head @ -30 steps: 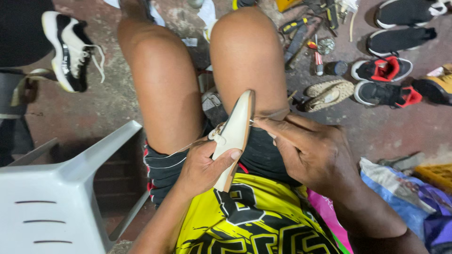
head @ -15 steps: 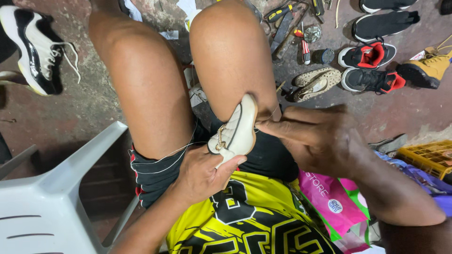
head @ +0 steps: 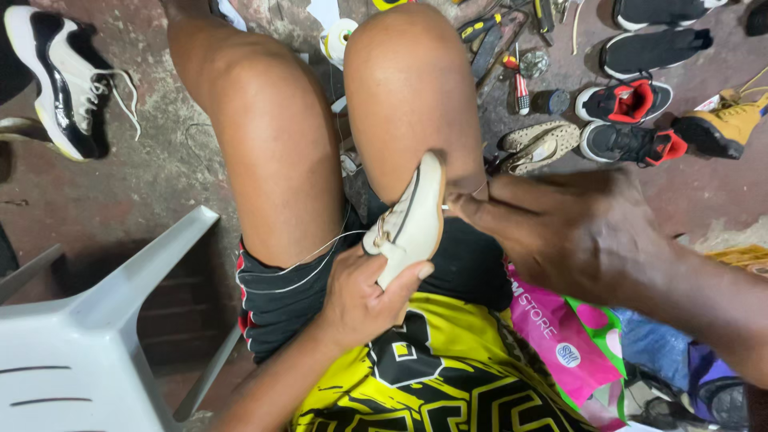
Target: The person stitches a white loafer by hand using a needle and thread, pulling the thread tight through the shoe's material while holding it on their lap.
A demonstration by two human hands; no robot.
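Pink plastic bag point(head: 552, 336): just below the right hand's fingers point(head: 480, 210), flat, white print
Green part point(head: 602, 320): pink dots, beside it

Shoe point(head: 412, 216) rests against the right knee point(head: 412, 88) (chair point(head: 88, 344) left, scattered shoes point(head: 632, 120) right).

Pretty cramped in the lap: the cream shoe point(head: 412, 220) sits wedged against the right knee point(head: 412, 96), with the left hand point(head: 364, 300) under it and the right hand point(head: 568, 232) pressed in from the side, so the only gap is the narrow slot between the thighs, and loose white thread point(head: 308, 264) runs across that. Left side is blocked low down by the grey plastic chair point(head: 96, 336), though the bare floor point(head: 176, 184) between it and the black-and-white sneaker point(head: 60, 76) is passable. Right and front are cluttered with a pink bag point(head: 552, 340), a row of shoes point(head: 632, 120) and scattered tools point(head: 504, 48).
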